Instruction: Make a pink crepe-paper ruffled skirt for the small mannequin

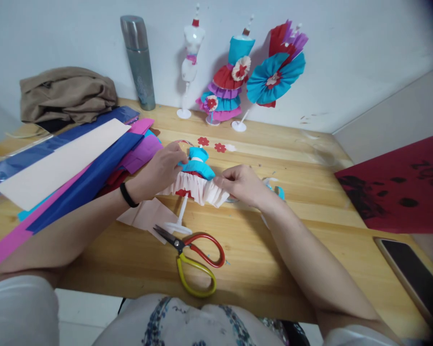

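A small mannequin on a white stand (181, 211) is in front of me, tilted, wearing a blue crepe-paper top and a blue ruffle (200, 168). Below that ruffle, some red paper shows above a wide cream ruffle (198, 188). My left hand (160, 168) is closed at the dress's left side, fingertips by the blue ruffle. On the other side, my right hand (243, 185) pinches the upper right edge of the cream ruffle. Scissors (179, 246) with one red and one yellow handle lie slightly open beside the stand's base.
Crepe-paper sheets (68, 154) are stacked at left, near a brown cloth (68, 93) and a flask (139, 62). A bare mannequin (193, 41) and two dressed ones (228, 81) stand by the wall. Red paper flowers (220, 147) lie behind the dress; a phone (407, 274) rests right.
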Tool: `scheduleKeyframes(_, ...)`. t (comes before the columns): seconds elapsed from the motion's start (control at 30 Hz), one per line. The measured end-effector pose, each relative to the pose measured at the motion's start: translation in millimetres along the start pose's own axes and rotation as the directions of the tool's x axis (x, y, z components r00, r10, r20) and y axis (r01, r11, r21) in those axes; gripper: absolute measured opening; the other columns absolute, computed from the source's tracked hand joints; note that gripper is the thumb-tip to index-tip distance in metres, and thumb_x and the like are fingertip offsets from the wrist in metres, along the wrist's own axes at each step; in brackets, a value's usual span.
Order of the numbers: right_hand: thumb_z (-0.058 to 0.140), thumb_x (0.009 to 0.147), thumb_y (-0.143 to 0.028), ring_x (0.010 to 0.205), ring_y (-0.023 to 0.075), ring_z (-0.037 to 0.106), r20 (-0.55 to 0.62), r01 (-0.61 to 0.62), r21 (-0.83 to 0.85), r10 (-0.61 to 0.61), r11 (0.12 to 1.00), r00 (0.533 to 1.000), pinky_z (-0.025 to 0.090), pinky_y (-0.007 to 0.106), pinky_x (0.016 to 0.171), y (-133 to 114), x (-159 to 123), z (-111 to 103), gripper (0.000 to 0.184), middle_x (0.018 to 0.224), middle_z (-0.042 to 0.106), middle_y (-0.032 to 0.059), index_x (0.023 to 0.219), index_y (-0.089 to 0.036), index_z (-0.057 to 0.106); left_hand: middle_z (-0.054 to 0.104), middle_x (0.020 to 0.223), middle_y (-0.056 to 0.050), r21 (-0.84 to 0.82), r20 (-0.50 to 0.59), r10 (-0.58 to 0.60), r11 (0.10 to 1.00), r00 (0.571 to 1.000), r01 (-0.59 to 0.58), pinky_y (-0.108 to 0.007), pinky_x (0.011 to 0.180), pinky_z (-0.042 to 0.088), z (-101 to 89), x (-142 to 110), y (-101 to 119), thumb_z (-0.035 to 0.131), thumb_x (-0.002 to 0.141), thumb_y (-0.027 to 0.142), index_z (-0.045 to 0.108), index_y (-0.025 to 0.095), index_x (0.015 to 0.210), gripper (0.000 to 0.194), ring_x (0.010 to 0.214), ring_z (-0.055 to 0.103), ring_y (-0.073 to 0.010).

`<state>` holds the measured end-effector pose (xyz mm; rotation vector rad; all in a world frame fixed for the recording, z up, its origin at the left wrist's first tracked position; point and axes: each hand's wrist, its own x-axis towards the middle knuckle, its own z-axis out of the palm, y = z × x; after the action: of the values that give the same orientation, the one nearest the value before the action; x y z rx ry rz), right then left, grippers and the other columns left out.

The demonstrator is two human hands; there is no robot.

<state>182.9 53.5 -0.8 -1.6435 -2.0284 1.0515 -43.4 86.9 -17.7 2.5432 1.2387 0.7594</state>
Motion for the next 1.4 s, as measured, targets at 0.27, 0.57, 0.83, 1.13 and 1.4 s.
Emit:
scheduleKeyframes(0.27, 0.054, 0.08, -0.041, 0.041, 0.0069, 0.03, 0.012, -0.044, 0.08, 0.044, 0.996, 0.999, 0.02, 0.025, 0.045, 4.1, 3.9, -1.4, 0.037, 0.04, 0.038, -0.0045, 0.051, -0.017, 0.05, 0.056, 0.085, -0.004, 0.002, -0.033, -0.006, 1.0, 0.999, 0.006, -0.028, 0.072, 0.047, 6.0, -2.4, -1.6, 0.049, 0.078, 0.0, 0.06, 0.014, 0.077, 0.018, 0.078, 0.055, -0.0146)
scheduleKeyframes(0.57, 0.065, 0.075, -0.044, 0.036, 0.0058, 0.032, 0.142, -0.15, 0.406, 0.1, 0.901, 0.985, 0.021, 0.023, 0.041, 19.4, 11.3, -1.7, 0.036, 0.038, 0.043, -0.0036, 0.055, -0.015, 0.059, 0.055, 0.081, -0.004, 0.004, -0.025, 0.002, 1.0, 1.0, -0.002, -0.03, 0.074, 0.047, 9.8, -2.5, -6.5, 0.048, 0.076, -0.001, 0.057, 0.016, 0.073, 0.02, 0.079, 0.054, -0.0165)
scheduleKeyframes(0.83, 0.066, 0.074, -0.044, 0.034, 0.0058, 0.032, 0.151, -0.166, 0.407, 0.113, 0.898, 0.982, 0.02, 0.023, 0.038, 22.3, 12.1, -2.9, 0.035, 0.036, 0.045, -0.0025, 0.056, -0.014, 0.062, 0.054, 0.081, -0.005, 0.015, 0.003, -0.014, 1.0, 1.0, 0.014, -0.031, 0.075, 0.047, 8.3, -3.6, -6.0, 0.046, 0.072, -0.004, 0.057, 0.016, 0.074, 0.023, 0.08, 0.055, -0.0176)
scheduleKeyframes(1.13, 0.067, 0.074, -0.043, 0.034, 0.0053, 0.033, 0.148, -0.163, 0.42, 0.109, 0.893, 0.983, 0.021, 0.022, 0.038, 20.6, 8.7, -3.2, 0.035, 0.038, 0.047, -0.0019, 0.056, -0.013, 0.062, 0.055, 0.083, -0.004, 0.018, 0.011, -0.007, 1.0, 1.0, 0.007, -0.027, 0.073, 0.046, 1.7, -4.3, -4.1, 0.047, 0.072, -0.004, 0.058, 0.015, 0.075, 0.022, 0.076, 0.053, -0.0143)
scheduleKeyframes(1.4, 0.067, 0.073, -0.044, 0.033, 0.0055, 0.033, 0.153, -0.166, 0.4, 0.113, 0.901, 0.982, 0.021, 0.021, 0.037, 21.5, 10.6, -2.7, 0.035, 0.035, 0.044, -0.0028, 0.054, -0.015, 0.06, 0.054, 0.079, -0.003, 0.071, 0.02, -0.015, 0.997, 1.0, 0.013, -0.026, 0.067, 0.046, 2.8, -3.1, -4.0, 0.047, 0.073, -0.003, 0.058, 0.015, 0.074, 0.021, 0.071, 0.05, -0.0139)
